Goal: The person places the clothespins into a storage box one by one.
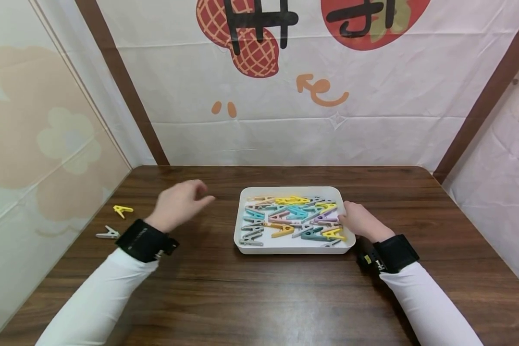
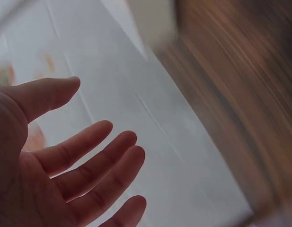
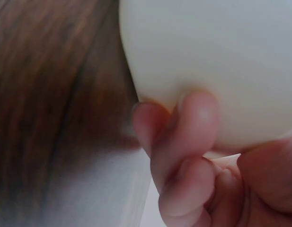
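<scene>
A white tray [image 1: 291,250] full of clothespins [image 1: 297,212] in yellow, teal, grey, orange and purple lies on the table. At its right edge my right hand [image 1: 365,221] grips the rim; in the right wrist view the curled fingers [image 3: 198,123] press against the pale tray wall [image 3: 207,47]. Left of the tray, my left hand [image 1: 179,204] holds nothing, its thumb and fingers spread apart and slightly bent [image 2: 89,165]. Beyond that hand, near the table's left edge, lie a yellow clothespin [image 1: 122,210] and a grey one [image 1: 108,233].
The brown wooden table [image 1: 259,298] runs back to a printed white cloth [image 1: 277,139]. More cloth hangs at the left and right sides, with brown strips at the corners. Black bands circle both wrists.
</scene>
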A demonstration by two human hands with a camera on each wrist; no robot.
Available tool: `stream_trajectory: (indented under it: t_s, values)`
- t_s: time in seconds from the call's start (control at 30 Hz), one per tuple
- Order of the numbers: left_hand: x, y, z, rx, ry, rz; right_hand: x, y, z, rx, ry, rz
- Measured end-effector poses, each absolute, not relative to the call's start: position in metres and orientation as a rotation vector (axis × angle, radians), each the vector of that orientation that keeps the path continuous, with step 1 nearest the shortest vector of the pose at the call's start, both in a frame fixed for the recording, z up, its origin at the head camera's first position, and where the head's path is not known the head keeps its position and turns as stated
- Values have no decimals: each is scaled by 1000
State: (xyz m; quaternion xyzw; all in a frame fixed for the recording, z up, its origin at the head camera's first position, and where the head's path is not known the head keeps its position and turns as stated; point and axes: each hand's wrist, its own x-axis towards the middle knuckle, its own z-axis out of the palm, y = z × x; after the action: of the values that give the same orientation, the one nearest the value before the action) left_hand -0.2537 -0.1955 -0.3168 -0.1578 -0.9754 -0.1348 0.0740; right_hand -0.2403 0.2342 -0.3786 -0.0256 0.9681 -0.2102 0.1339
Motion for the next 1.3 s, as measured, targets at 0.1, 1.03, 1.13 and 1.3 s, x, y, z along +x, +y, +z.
stream_trajectory:
  t_s: [0.1, 1.03, 1.13, 1.3]
  values:
    - [-265, -241, -317, -285, -2954, -487, -240, 235, -379, -78, 2821, -605]
    - [-295, -344, -341, 597, -3324, -469, -240, 235, -380, -14, 2774, -675]
    - [-287, -337, -334, 604, -3285, -482, -241, 235, -380, -2, 2767, -677]
    - [-284, -336, -332, 621, -3223, -504, -242, 236, -380, -5, 2765, -680]
